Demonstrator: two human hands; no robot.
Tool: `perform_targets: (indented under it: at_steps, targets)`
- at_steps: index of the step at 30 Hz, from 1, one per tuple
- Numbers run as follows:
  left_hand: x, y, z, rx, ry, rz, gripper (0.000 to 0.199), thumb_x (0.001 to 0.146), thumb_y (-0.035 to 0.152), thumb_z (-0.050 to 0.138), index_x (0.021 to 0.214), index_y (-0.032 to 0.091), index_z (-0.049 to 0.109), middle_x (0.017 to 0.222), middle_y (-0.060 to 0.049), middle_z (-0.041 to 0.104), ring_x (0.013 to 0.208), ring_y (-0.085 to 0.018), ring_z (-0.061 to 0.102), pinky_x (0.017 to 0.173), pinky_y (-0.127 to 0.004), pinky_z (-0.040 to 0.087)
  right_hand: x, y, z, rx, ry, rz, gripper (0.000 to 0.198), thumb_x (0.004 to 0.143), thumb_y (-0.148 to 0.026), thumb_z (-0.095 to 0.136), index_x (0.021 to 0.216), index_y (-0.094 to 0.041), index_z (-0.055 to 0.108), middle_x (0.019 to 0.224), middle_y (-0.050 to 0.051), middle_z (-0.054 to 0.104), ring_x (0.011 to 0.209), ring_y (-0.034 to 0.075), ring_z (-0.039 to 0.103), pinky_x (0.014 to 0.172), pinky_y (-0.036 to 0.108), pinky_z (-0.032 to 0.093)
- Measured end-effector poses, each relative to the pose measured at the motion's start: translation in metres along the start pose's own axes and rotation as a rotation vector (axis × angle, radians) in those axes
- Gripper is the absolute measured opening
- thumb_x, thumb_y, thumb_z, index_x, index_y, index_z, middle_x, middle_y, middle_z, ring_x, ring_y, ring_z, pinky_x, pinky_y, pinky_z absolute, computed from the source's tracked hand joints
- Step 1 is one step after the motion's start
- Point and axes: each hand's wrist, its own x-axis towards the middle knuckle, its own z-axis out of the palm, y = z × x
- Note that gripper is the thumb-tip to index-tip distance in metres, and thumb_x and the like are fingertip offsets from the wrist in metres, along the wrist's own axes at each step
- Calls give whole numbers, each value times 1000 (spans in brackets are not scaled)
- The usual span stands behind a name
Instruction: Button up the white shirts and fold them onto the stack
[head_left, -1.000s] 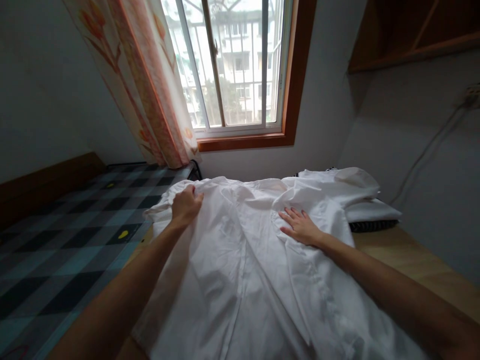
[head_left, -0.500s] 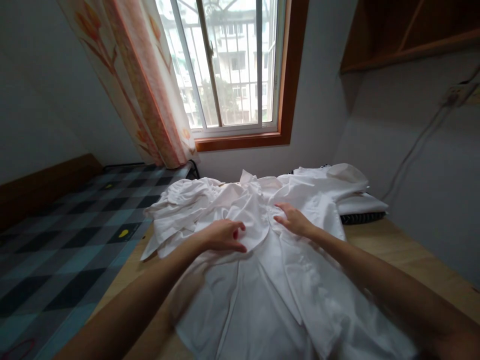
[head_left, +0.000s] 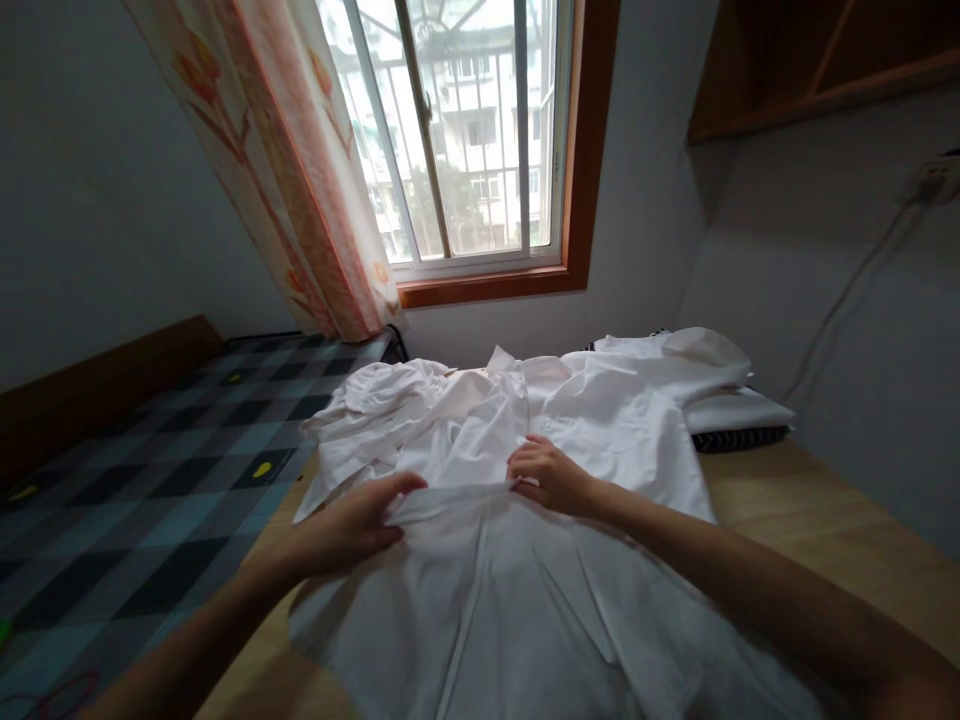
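Note:
A white shirt [head_left: 622, 420] lies spread and wrinkled over the wooden table, its collar end toward the window and its lower part toward me. My left hand [head_left: 360, 522] grips the edge of one front panel at the left, thumb uppermost. Along the middle of the shirt, my right hand [head_left: 551, 476] pinches the same panel with bent fingers. Between both hands the fabric edge runs nearly straight, slightly raised. The fingertips of my left hand are partly hidden by the cloth.
Folded white and dark clothes [head_left: 739, 415] lie at the table's back right. Bare wood of the table [head_left: 795, 490] shows on the right. To the left is a bed with a checked cover [head_left: 180, 490]. A curtain [head_left: 300, 200] hangs beside the window [head_left: 465, 150]; a wooden shelf [head_left: 780, 100] juts out upper right.
My left hand has moved left and toward me, closing on the shirt's front edge. My right hand has come left and lower, and now pinches the cloth. The panel edge is drawn straighter.

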Motion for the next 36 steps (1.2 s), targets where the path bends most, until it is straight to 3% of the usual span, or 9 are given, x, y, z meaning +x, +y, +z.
perform_targets:
  at_steps: [4, 9, 11, 15, 20, 26, 29, 32, 36]
  targets:
    - [-12, 55, -19, -132, -71, 90, 50, 75, 41, 64, 122, 28, 61, 107, -4, 69, 88, -22, 63, 72, -28, 49, -18, -2, -37, 165, 222, 87, 7, 83, -19, 61, 78, -20, 65, 89, 6, 71, 88, 21, 65, 84, 35, 49]
    - [12, 96, 17, -178, -617, 445, 50, 72, 45, 72, 119, 28, 66, 101, -1, 72, 85, -19, 66, 70, -24, 49, -71, 1, -48, 167, -136, 55, 33, 68, 1, 52, 82, -22, 71, 97, 2, 73, 95, 19, 66, 91, 35, 49]
    - [44, 72, 27, -107, -314, 413, 48, 77, 45, 67, 120, 24, 64, 114, -5, 69, 97, -22, 64, 81, -28, 49, -90, 4, -46, 87, -170, 59, 43, 66, 3, 48, 93, -21, 72, 110, 5, 71, 112, 23, 61, 100, 41, 45]
    - [103, -16, 27, 189, 577, -110, 49, 76, 41, 65, 117, 14, 59, 118, -15, 64, 105, -28, 61, 89, -36, 46, -105, 5, -45, 12, -91, 151, 45, 76, -1, 48, 112, -21, 67, 133, 10, 59, 129, 25, 48, 107, 48, 39]
    - [120, -61, 31, 221, 459, -259, 16, 83, 32, 52, 81, 19, 61, 83, -8, 68, 81, -24, 64, 72, -31, 45, -108, 7, -27, -1, -4, 257, 34, 90, -20, 51, 123, -21, 62, 140, 13, 52, 132, 26, 44, 108, 47, 39]
    - [154, -17, 3, -233, 893, -128, 26, 86, 38, 46, 96, 17, 57, 72, -2, 61, 61, -16, 57, 57, -24, 42, -116, 9, 0, -134, -150, 176, 48, 90, -41, 56, 136, -27, 52, 147, 9, 46, 139, 31, 35, 112, 56, 27]
    - [176, 0, -41, -309, 572, -51, 36, 72, 45, 65, 95, 17, 60, 67, 1, 60, 54, -14, 54, 52, -23, 42, -118, 9, -2, -147, -164, 167, 53, 92, -47, 51, 141, -27, 47, 149, 10, 43, 140, 30, 34, 113, 55, 26]
    - [182, 10, -90, 77, 164, -92, 33, 55, 32, 79, 82, 18, 65, 67, 0, 62, 66, -21, 61, 63, -28, 48, -119, 12, -3, -124, -72, 164, 57, 94, -50, 46, 144, -23, 42, 151, 13, 39, 139, 29, 34, 113, 51, 29]
    - [167, 17, -143, 680, 287, -286, 16, 68, 14, 68, 82, 7, 67, 88, -14, 66, 100, -33, 61, 91, -48, 43, -120, 15, -1, -130, 23, 241, 57, 96, -48, 42, 146, -21, 39, 152, 14, 37, 139, 27, 34, 111, 48, 33]
